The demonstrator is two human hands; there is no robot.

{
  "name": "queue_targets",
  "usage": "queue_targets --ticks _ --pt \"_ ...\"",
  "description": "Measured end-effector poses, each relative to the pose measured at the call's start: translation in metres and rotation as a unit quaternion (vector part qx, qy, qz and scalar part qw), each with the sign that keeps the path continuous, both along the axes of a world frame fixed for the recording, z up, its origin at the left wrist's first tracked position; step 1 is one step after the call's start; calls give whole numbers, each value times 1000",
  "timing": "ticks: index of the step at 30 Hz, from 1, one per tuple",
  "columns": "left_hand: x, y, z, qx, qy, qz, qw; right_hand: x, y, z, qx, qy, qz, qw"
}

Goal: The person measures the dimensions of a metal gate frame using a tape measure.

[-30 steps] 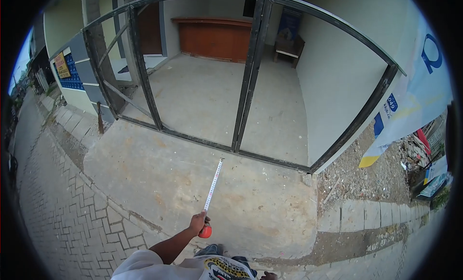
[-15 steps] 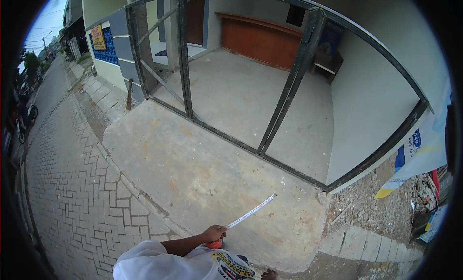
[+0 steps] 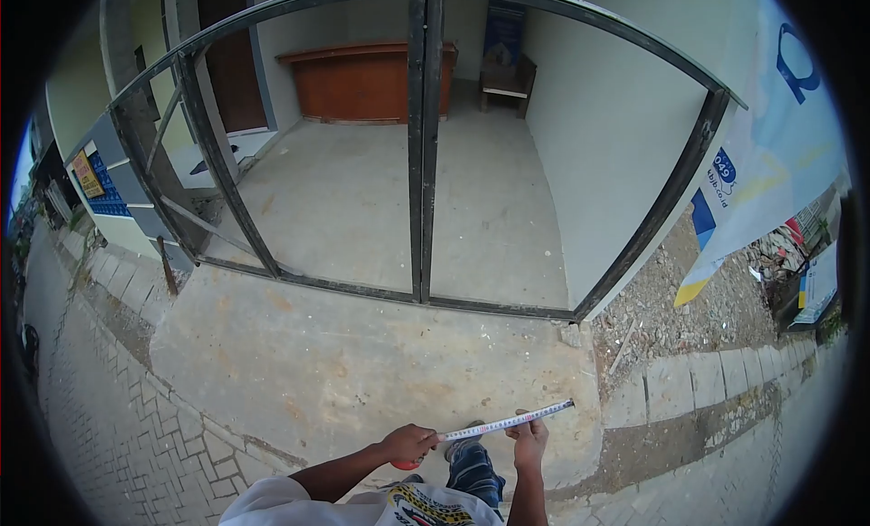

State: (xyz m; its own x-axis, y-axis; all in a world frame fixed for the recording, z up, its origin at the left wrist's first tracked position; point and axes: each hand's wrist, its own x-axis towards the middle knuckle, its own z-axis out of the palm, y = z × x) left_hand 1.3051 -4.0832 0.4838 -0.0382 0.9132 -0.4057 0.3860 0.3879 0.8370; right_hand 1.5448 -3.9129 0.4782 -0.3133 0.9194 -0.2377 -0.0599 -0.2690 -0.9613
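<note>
My left hand (image 3: 410, 444) is closed around a tape measure, whose red case (image 3: 404, 465) shows just beneath the fingers. A length of its white blade (image 3: 480, 429) runs out to the right, rising slightly to a dark end hook. My right hand (image 3: 529, 435) is closed on the blade a little short of that end, with fingers and thumb at the strip. Both hands are in front of my body, above the concrete slab (image 3: 353, 363).
Ahead stands a black metal frame (image 3: 420, 145) with open panels. Inside are an orange-brown counter (image 3: 353, 86) and a wooden chair (image 3: 507, 80). A banner (image 3: 739, 191) hangs at right above rubble (image 3: 675, 318). Paving blocks (image 3: 118, 399) lie at left.
My right hand has come up from low near my body and taken hold of the blade. The view has turned right, and I have a foot forward on the slab.
</note>
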Motion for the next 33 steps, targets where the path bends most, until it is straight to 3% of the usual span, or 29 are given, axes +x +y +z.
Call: queue_targets --ticks 7,10,12,16,20,22,24,26,29,32,33 --pt "-56 130 24 14 76 64 995 -68 131 44 25 119 38 992" --pt "-86 196 62 63 158 45 984 -105 210 50 56 48 29 997" --pt "-109 239 111 80 262 22 961 -129 261 88 33 70 41 996" --pt "-162 282 190 176 347 72 918 -159 363 174 67 166 29 983" --pt "-204 281 225 71 248 144 955 -191 438 295 175 218 54 958" --pt "-213 263 220 89 252 125 955 -206 469 304 180 179 52 966" --pt "-220 242 238 88 224 128 962 -212 500 285 116 167 20 979" --pt "-237 213 281 83 315 131 936 -209 542 241 20 151 -56 987" --pt "-269 168 384 61 533 131 834 -182 600 116 -180 153 -129 963" --pt "-288 147 508 3 692 92 716 -185 594 -12 -329 114 -175 921" --pt "-296 155 510 -2 691 70 720 -174 574 -29 -344 111 -190 913"
